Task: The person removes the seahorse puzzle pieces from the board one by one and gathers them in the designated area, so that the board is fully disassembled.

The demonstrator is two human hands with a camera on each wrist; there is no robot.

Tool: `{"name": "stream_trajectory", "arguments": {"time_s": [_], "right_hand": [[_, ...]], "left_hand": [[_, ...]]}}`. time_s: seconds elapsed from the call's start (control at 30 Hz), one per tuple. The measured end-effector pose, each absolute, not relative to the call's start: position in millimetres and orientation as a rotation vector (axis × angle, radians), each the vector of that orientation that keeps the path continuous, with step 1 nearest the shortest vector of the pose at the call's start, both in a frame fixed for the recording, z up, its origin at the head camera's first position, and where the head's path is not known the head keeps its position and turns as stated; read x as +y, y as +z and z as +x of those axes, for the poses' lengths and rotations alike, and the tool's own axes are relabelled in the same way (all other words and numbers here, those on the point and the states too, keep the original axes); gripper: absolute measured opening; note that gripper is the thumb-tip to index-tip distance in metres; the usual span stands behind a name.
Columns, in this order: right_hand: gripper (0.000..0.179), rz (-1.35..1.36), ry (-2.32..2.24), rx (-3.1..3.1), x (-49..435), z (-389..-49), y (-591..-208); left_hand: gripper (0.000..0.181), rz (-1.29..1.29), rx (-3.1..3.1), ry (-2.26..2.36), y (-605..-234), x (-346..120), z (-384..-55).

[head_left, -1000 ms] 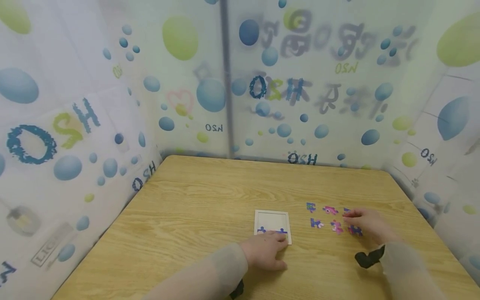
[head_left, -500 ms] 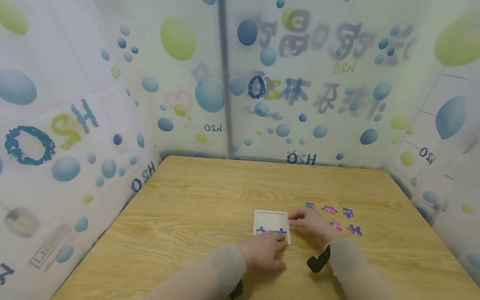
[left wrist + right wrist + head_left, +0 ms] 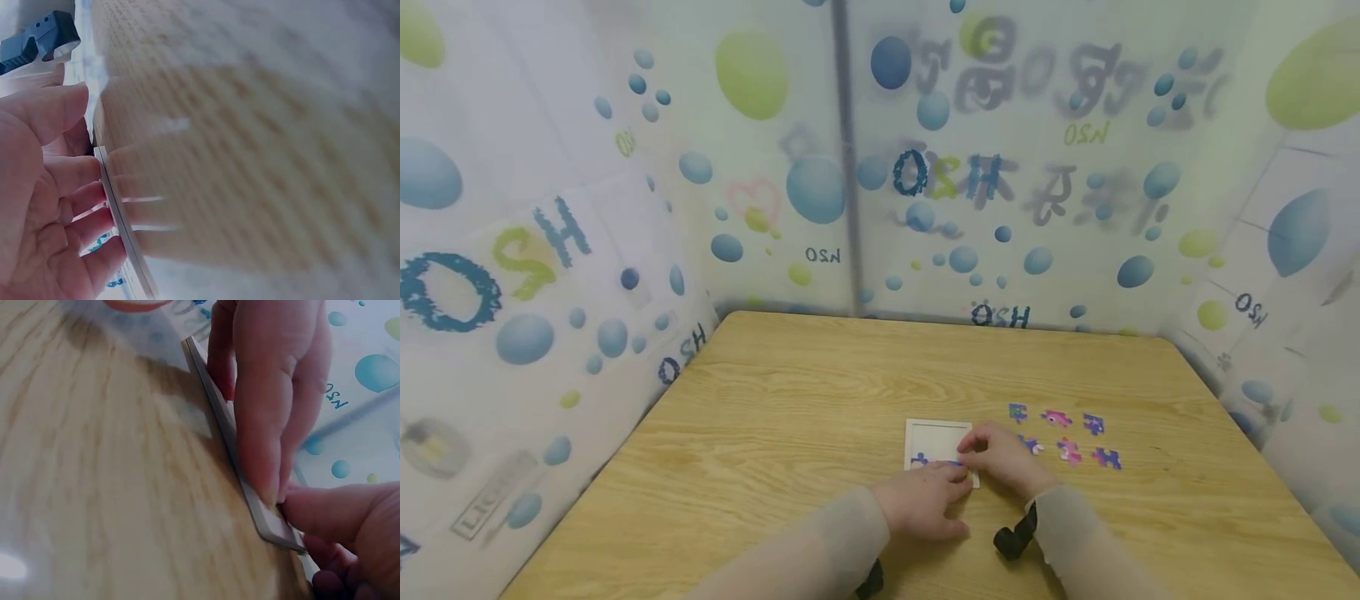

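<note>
Around, bubble-printed walls [image 3: 895, 242]; tray [image 3: 934, 437] on wood-grain table [image 3: 805, 400].

Bright, diffuse light fills the head view fairly evenly; the pale curtain [image 3: 895, 283] seems lit from behind, with grey characters showing through it as blurred shadows; on the table [image 3: 820, 383] the shadows under the forearms are faint and soft-edged; fine detail smears, leaving the small puzzle pieces [image 3: 1057, 418] soft; patterns stretch toward the outer edges; the left wrist view is hazy, its wood grain blurred, with pale reflections gleaming beside the left hand [image 3: 50, 187]; the right wrist view is dimmer, with white glare at lower left and soft shadow along the tray [image 3: 270, 526].
</note>
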State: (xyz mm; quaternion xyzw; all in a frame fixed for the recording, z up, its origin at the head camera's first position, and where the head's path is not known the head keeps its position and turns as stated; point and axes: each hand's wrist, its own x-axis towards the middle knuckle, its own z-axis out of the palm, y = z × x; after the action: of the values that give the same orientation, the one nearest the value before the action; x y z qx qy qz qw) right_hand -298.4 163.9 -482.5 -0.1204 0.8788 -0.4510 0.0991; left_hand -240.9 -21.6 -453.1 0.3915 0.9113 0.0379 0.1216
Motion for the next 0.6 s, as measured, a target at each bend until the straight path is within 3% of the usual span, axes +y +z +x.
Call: {"name": "stream_trajectory", "arguments": {"time_s": [0.6], "right_hand": [[0.011, -0.323, -1.225, 2.679, 160, -298, -480]], "left_hand": [[0.067, 1.149, 2.626, 0.175, -450, -41, -237]]}}
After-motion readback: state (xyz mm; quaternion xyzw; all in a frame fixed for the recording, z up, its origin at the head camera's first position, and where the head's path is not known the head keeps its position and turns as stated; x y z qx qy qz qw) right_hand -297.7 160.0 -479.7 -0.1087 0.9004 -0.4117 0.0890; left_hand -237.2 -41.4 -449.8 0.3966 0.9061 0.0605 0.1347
